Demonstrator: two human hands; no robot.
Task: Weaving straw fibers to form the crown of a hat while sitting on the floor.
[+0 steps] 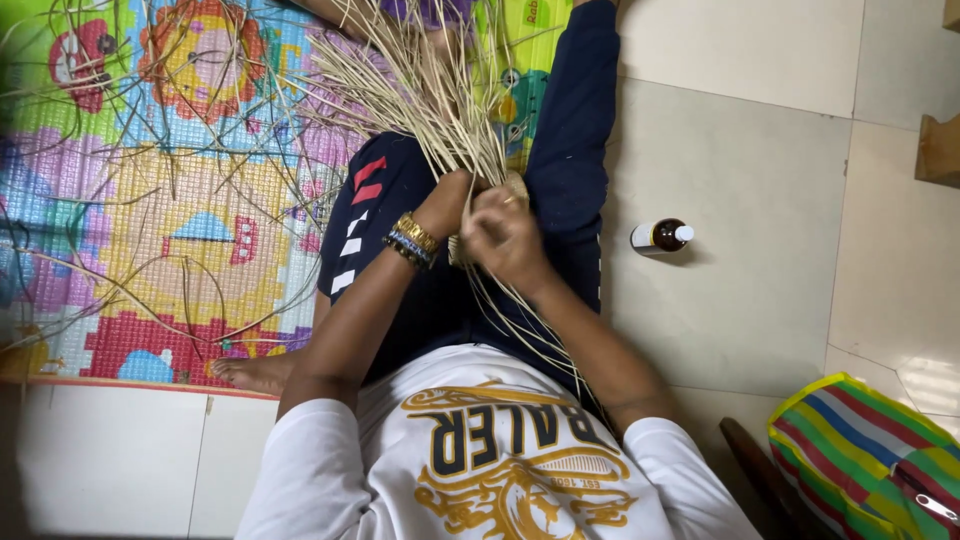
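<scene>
- A white printed shirt (480, 460) is seen nearest the camera, with both forearms reaching out from it over dark blue trousers (560, 150).
- The left hand (448, 195) is closed around a bundle of pale straw-coloured strands (420, 90) where they gather; it seems gripped there so that the loose ends stay fanned away from the body.
- A gold bracelet and dark beaded bands (412, 240) are worn on the left wrist.
- The right hand (503, 232) is clenched just beside the left, its fingers pinched on strands and on a small woven piece (516, 186); how much of that piece exists cannot be told, since it is mostly hidden behind the hands.
- Some strands are let trail down across the lap, probably kept apart from those being handled.
- A bare foot (255, 372) is tucked at the mat's edge, in keeping with a seated pose on the floor.
- A colourful play mat (150, 200) lies under the scattered strands; its pictures are partly covered by them.
- A small brown bottle (662, 236) with a white cap lies on its side on the tiled floor (740, 300), well apart from the hands.
- A striped bag (860, 450) is cut off at the lower right corner.
- Wooden pieces (940, 150) at the right edge are too cropped to identify.
</scene>
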